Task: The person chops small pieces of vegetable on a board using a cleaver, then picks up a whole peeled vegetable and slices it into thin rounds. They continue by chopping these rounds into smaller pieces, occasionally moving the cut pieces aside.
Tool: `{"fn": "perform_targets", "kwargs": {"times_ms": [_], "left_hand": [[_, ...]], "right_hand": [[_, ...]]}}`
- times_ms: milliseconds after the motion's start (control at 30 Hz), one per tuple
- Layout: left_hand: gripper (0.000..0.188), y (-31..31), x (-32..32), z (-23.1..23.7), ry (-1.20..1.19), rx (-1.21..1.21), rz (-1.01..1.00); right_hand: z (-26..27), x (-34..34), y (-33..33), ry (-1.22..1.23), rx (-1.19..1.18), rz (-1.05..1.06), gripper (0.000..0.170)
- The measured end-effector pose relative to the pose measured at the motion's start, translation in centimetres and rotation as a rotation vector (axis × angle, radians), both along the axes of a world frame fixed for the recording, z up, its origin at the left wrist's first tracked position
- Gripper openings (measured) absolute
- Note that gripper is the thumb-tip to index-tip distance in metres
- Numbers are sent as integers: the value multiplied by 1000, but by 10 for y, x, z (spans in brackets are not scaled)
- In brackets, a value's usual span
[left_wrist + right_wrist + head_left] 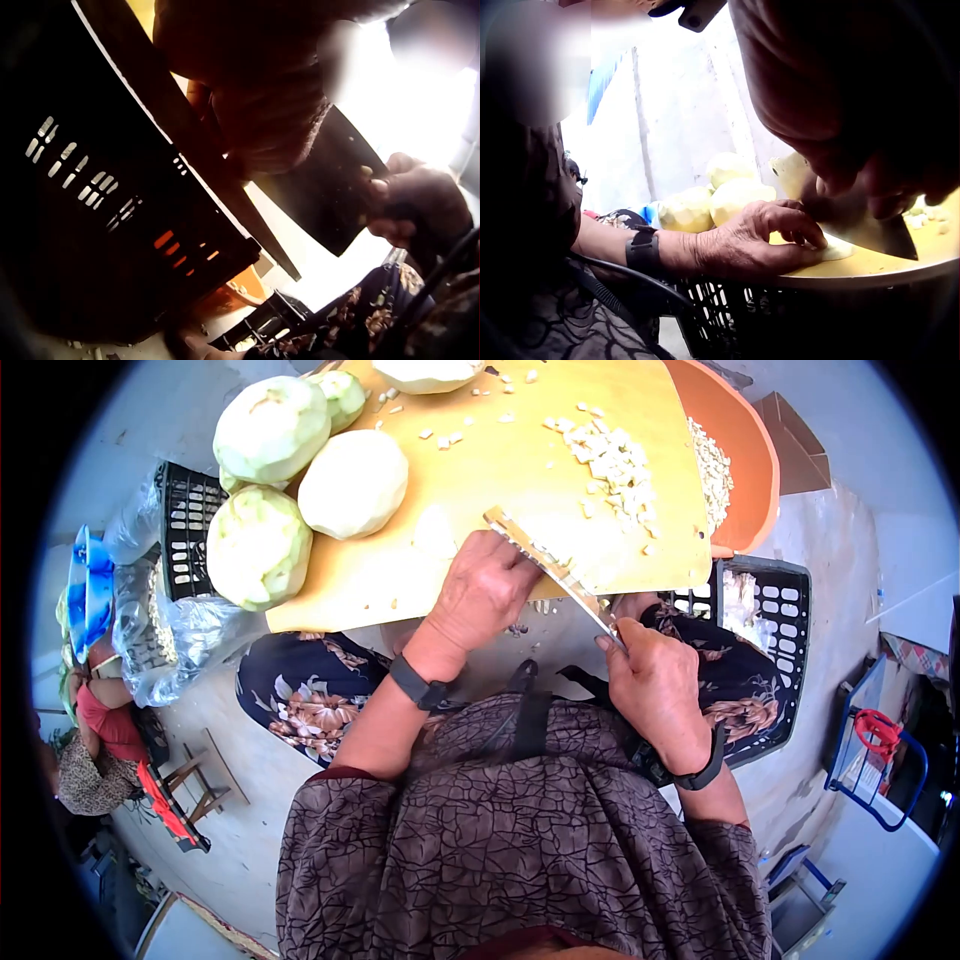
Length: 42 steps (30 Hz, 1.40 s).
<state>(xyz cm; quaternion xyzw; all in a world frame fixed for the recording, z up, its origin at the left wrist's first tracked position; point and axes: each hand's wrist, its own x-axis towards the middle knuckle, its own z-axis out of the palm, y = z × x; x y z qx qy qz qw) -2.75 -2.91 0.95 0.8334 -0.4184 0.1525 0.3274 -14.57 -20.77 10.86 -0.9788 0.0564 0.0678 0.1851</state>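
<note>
My right hand [655, 685] grips the handle of a broad-bladed cleaver [555, 568], which is held edge-on over the near side of a yellow cutting board [470, 470]. Small pale bits cling to its blade. My left hand [487, 585] is at the board's near edge beside the blade. In the right wrist view, the left thumb and bent fingers pinch a flat pale slice [838, 250] against the board, close to the cleaver [877, 229]. Small diced pieces [615, 465] lie to the right. Peeled, pale green round vegetables [355, 485] are grouped at the left.
An orange basin [755, 470] with diced pieces stands beyond the board's right edge. Black plastic crates [790, 650] sit at both sides, the left one next to clear plastic bags [205, 630]. Another person [110, 720] is at the far left, near a blue bowl [92, 595].
</note>
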Motion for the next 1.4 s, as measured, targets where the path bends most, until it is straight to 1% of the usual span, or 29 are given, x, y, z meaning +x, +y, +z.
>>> {"fn": "perform_targets", "kwargs": {"times_ms": [67, 167, 267, 367, 467, 667, 767, 867, 967, 1167, 1267, 1400], "left_hand": [[12, 0, 2, 0, -16, 9, -16], [11, -4, -3, -8, 37, 25, 17], [11, -5, -4, -10, 46, 21, 4], [11, -6, -4, -9, 56, -7, 6], [31, 0, -6, -15, 126, 57, -14], [33, -3, -7, -12, 118, 34, -8], [33, -1, -8, -14, 150, 41, -4], [21, -4, -6, -9, 98, 5, 23], [23, -6, -5, -7, 97, -13, 23], [21, -6, -4, -3, 150, -22, 16], [20, -5, -6, -6, 144, -29, 17], [20, -4, -6, -3, 155, -27, 34]], "right_hand": [[-1, -1, 2, -12, 11, -7, 16], [0, 0, 1, -19, -11, -2, 17], [0, -1, -2, 0, -27, 17, 17], [3, 2, -4, 5, 10, 24, 17], [7, 4, -7, 42, -17, 58, 16], [6, 8, -13, 45, 7, 97, 13], [8, 13, -13, 79, 9, 113, 13], [9, 17, -14, 127, 2, 128, 13], [4, 20, -17, 160, 7, 144, 13], [-9, 33, -20, 139, 11, 190, 12], [-17, 31, -18, 186, 2, 152, 10], [-28, 32, -13, 90, -7, 139, 11]]}}
